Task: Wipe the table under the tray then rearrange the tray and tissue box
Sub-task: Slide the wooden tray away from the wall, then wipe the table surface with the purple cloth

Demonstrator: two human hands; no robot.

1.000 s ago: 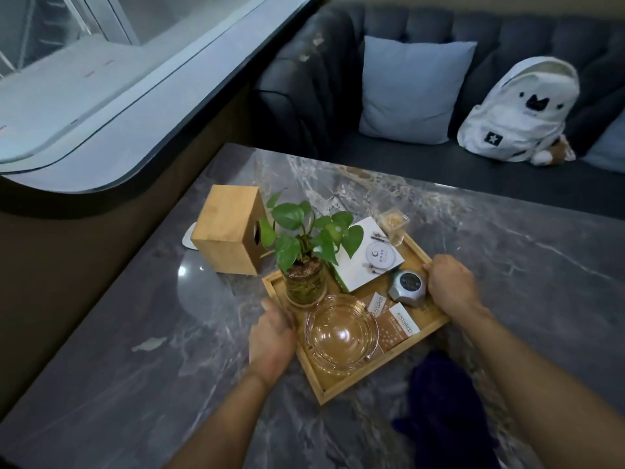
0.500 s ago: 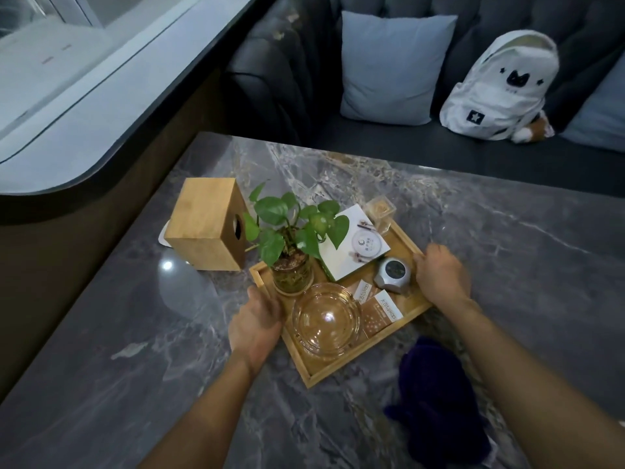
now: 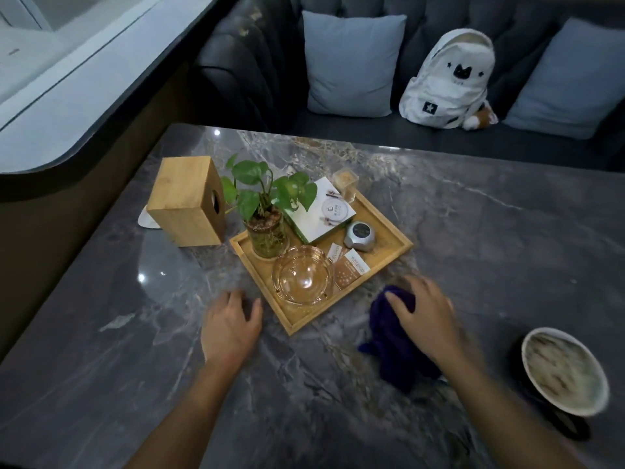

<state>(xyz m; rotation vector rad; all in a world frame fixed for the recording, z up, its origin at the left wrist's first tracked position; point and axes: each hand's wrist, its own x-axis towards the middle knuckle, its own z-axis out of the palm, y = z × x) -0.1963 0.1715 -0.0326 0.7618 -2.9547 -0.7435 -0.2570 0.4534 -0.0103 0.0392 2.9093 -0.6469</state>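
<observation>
Right hand (image 3: 426,316) spread flat on cloth (image 3: 394,346); left hand (image 3: 230,324) open, empty, just beside tray (image 3: 389,257). Box (image 3: 187,201) behind tray. Careless wipe could jolt tray, tip plant (image 3: 267,211).

Glossy marble table (image 3: 473,252), wooden tray (image 3: 392,243), wooden tissue box (image 3: 184,201), fuzzy cloth (image 3: 392,346)

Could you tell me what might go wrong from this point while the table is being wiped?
The right hand rests on the purple cloth right beside the tray; a wide sweep could jolt it and tip the potted plant or shift the glass ashtray. The bowl near the right forearm could also get knocked.
</observation>
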